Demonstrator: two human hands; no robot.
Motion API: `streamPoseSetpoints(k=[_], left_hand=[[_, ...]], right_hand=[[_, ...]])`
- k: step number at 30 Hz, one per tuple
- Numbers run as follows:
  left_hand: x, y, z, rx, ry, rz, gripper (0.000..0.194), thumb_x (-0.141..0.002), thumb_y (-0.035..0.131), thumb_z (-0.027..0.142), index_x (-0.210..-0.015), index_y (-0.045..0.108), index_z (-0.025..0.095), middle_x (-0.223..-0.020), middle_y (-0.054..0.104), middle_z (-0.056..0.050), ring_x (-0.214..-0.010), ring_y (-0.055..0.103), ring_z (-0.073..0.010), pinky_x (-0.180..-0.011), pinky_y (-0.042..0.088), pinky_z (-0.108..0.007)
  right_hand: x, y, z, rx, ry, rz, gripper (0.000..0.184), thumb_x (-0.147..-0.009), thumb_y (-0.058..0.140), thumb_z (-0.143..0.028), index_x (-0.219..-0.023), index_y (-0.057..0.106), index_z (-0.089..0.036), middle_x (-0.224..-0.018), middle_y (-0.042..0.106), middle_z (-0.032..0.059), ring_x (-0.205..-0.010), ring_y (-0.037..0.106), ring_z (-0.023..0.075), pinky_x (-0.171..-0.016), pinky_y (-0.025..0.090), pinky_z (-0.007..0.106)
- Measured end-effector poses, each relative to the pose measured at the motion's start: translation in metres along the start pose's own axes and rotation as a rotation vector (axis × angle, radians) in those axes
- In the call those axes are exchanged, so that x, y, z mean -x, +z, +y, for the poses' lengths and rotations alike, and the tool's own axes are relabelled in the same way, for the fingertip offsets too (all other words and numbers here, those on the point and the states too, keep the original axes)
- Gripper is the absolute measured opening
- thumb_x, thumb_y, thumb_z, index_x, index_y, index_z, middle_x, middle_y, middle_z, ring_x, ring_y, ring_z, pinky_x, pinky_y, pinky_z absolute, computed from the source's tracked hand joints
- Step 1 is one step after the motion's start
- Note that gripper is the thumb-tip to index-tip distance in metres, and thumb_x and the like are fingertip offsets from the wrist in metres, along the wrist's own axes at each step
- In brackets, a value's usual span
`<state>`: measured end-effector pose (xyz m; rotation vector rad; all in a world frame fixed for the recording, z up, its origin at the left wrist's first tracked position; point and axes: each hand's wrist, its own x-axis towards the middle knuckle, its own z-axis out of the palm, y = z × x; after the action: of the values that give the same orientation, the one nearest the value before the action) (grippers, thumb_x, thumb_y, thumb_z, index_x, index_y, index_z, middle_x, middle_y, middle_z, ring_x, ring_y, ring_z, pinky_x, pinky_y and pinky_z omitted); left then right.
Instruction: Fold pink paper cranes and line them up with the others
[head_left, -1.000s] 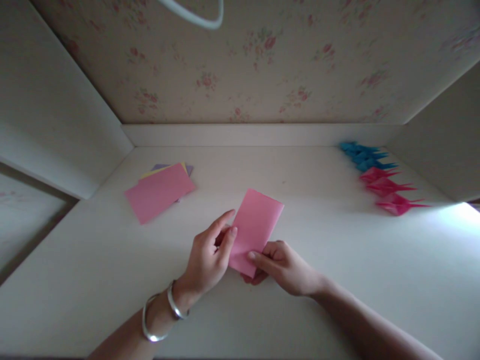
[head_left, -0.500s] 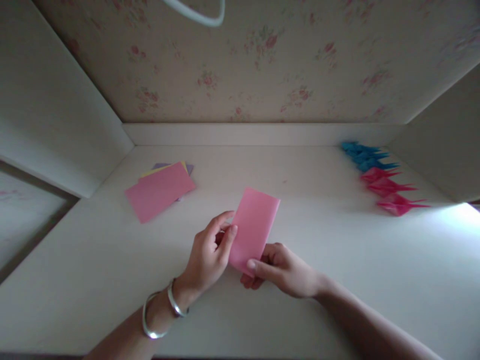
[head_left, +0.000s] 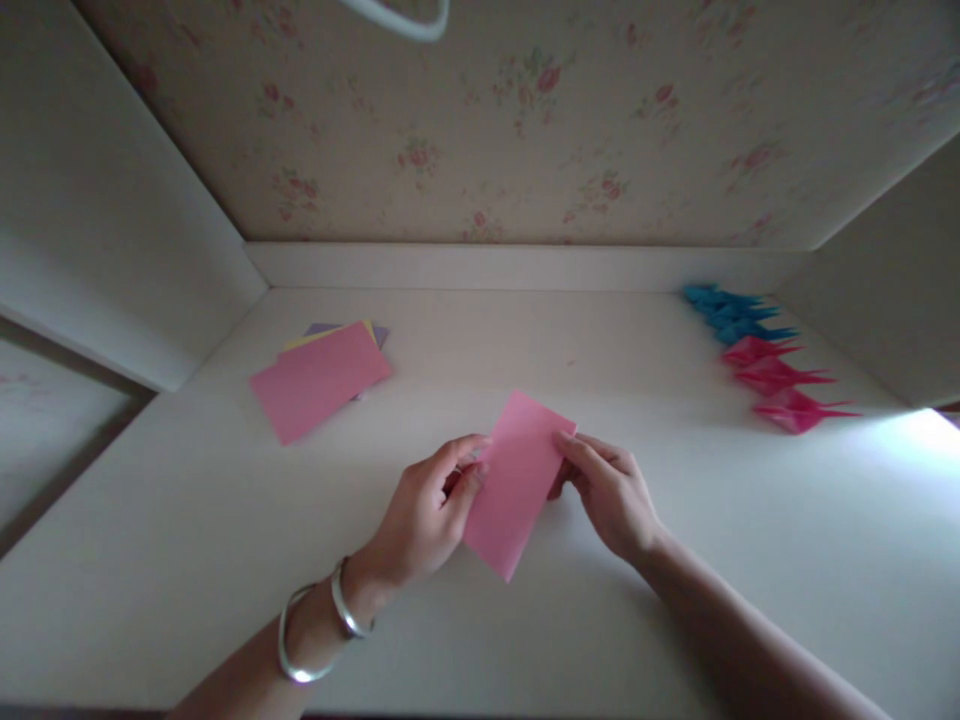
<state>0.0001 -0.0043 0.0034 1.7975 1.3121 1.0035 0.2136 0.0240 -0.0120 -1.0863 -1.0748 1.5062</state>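
Note:
Between my hands is a rectangular sheet of pink paper [head_left: 517,480], tilted above the white table [head_left: 450,640]. My left hand [head_left: 435,505] pinches its left edge between thumb and fingers; two silver bangles [head_left: 351,600] circle that wrist. At the paper's upper right corner, my right hand [head_left: 611,490] grips with the thumb on top and the fingers underneath. The underside of the sheet and some fingertips behind it are hidden.
A pile of coloured paper [head_left: 322,385], pink over yellow and purple, lies at the left. Blue folded paper figures [head_left: 739,315] and pink folded paper figures [head_left: 784,380] form a row at the right back. Floral wallpaper [head_left: 525,150] covers the wall behind.
My right hand has shifted from the paper's lower right corner up to its upper right corner. The paper and my left hand have moved slightly right and toward me.

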Motion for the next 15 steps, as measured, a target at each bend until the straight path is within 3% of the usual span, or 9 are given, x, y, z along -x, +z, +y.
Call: streamPoseSetpoints(k=[5,7,9,11,13,15], left_hand=[[0.002,-0.001,0.0,-0.037,0.04,0.061,0.021,-0.095,0.054,0.024,-0.112,0.065,0.017,-0.098,0.076,-0.008,-0.083,0.071,-0.0157,-0.073,0.055,-0.022],[0.002,-0.002,0.0,-0.046,0.036,0.104,0.019,-0.094,0.055,0.025,-0.106,0.067,0.017,-0.092,0.076,-0.007,-0.076,0.07,-0.0147,-0.069,0.054,-0.021],[0.002,-0.003,0.001,-0.036,0.003,0.131,0.019,-0.094,0.056,0.027,-0.104,0.069,0.017,-0.086,0.075,-0.005,-0.069,0.067,-0.0135,-0.064,0.052,-0.02],[0.002,-0.004,0.002,-0.001,-0.042,0.139,0.019,-0.094,0.057,0.029,-0.104,0.069,0.017,-0.085,0.075,-0.004,-0.068,0.067,-0.0132,-0.062,0.051,-0.02],[0.002,-0.004,0.002,0.054,-0.087,0.142,0.019,-0.094,0.058,0.03,-0.103,0.07,0.018,-0.086,0.075,-0.004,-0.071,0.067,-0.0138,-0.064,0.052,-0.02],[0.002,-0.004,0.003,0.127,-0.133,0.139,0.019,-0.093,0.06,0.032,-0.1,0.07,0.018,-0.084,0.074,-0.004,-0.071,0.066,-0.0137,-0.062,0.051,-0.019]], right_hand=[[-0.011,-0.007,-0.005,-0.091,-0.12,0.238,0.029,-0.091,0.062,-0.04,-0.076,0.068,-0.015,-0.052,0.063,0.0003,-0.043,0.054,0.0104,-0.042,0.041,0.02],[-0.011,-0.01,-0.005,-0.065,-0.179,0.246,0.023,-0.093,0.058,-0.038,-0.089,0.068,-0.017,-0.055,0.065,-0.0007,-0.043,0.055,0.01,-0.042,0.042,0.02],[-0.007,-0.011,-0.003,0.047,-0.267,0.145,0.017,-0.095,0.057,-0.031,-0.107,0.065,-0.022,-0.068,0.071,-0.0001,-0.047,0.059,0.0103,-0.047,0.048,0.021],[-0.001,-0.01,0.0,0.257,-0.395,-0.02,0.029,-0.093,0.057,-0.021,-0.121,0.061,-0.026,-0.092,0.073,0.0032,-0.059,0.065,0.0116,-0.056,0.055,0.025],[0.005,-0.006,0.002,0.501,-0.531,-0.173,0.032,-0.09,0.058,-0.015,-0.12,0.064,-0.026,-0.101,0.071,0.006,-0.071,0.069,0.0145,-0.055,0.055,0.024],[0.009,-0.004,0.001,0.634,-0.597,-0.229,0.034,-0.089,0.057,-0.013,-0.12,0.065,-0.024,-0.104,0.071,0.0084,-0.076,0.069,0.0159,-0.046,0.051,0.019]])
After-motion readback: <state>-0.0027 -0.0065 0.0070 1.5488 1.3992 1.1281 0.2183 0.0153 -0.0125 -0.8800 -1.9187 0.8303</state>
